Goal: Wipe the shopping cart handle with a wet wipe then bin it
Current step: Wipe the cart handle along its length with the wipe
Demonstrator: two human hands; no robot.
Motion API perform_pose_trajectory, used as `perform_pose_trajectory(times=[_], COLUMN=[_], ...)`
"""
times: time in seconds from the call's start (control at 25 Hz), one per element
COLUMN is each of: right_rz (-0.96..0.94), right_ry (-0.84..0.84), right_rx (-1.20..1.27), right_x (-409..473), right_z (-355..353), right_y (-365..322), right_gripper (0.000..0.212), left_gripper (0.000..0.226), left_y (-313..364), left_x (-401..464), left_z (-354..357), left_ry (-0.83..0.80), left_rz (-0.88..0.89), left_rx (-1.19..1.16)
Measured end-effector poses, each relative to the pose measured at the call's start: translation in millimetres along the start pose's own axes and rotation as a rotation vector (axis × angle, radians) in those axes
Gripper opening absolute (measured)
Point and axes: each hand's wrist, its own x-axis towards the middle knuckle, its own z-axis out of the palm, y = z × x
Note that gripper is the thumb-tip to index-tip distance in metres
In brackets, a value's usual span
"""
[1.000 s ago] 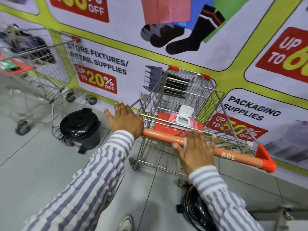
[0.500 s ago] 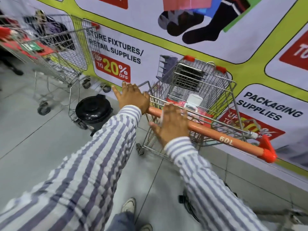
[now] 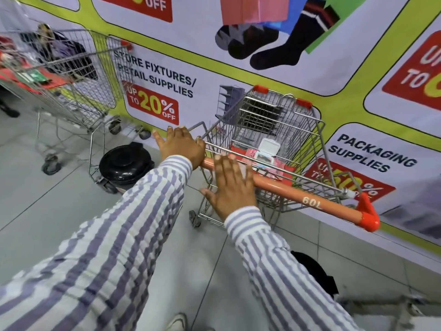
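Observation:
The shopping cart's orange handle (image 3: 298, 189), marked 60L, runs from centre to lower right. My left hand (image 3: 181, 149) rests on its left end with the fingers stretched out and holds nothing. Just to the right, my right hand (image 3: 231, 185) lies flat, palm down on the handle with fingers spread; whatever is under the palm is hidden. A pink wet wipe pack (image 3: 265, 155) with its white lid flipped up lies on the red seat flap in the cart basket (image 3: 310, 139). A black lidded bin (image 3: 126, 163) stands on the floor left of the cart.
A second wire cart (image 3: 71, 91) with red parts and dark goods stands at the far left. A printed banner wall (image 3: 262, 75) is right behind the cart. Another black round object (image 3: 315, 271) sits on the grey tiles by my right sleeve.
My right hand has slid left along the handle from near its middle to close beside my left hand. The view has shifted, and my left hand has stayed on the handle's end.

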Motion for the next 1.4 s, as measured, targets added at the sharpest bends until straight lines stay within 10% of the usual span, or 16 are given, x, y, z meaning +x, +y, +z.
perform_pose_trajectory(times=[0.28, 0.48, 0.56, 0.72, 0.88, 1.08, 1.4], right_rz=[0.792, 0.197, 0.222, 0.713, 0.608, 0.180, 0.822], right_ry=[0.049, 0.164, 0.341, 0.067, 0.049, 0.145, -0.101], right_rx=[0.013, -0.055, -0.155, 0.008, 0.365, -0.015, -0.014], right_x=[-87, -6, -12, -62, -18, 4, -67], right_z=[-10, 10, 8, 127, 80, -7, -25], right_y=[113, -11, 3, 150, 76, -14, 106], right_gripper=[0.081, 0.080, 0.075, 0.036, 0.027, 0.063, 0.040], left_gripper=[0.066, 0.066, 0.067, 0.068, 0.067, 0.067, 0.067], left_y=[1, 0, -2, -3, 1, -1, 6], left_x=[1, 1, 2, 4, 2, 2, -4], left_z=[1, 0, 0, 1, 1, -4, -8], left_ry=[-0.007, -0.016, -0.006, -0.017, -0.032, -0.051, -0.079], left_rz=[0.030, 0.033, 0.046, 0.052, 0.041, 0.038, 0.031], left_rx=[0.007, 0.024, 0.036, 0.004, 0.007, 0.032, 0.073])
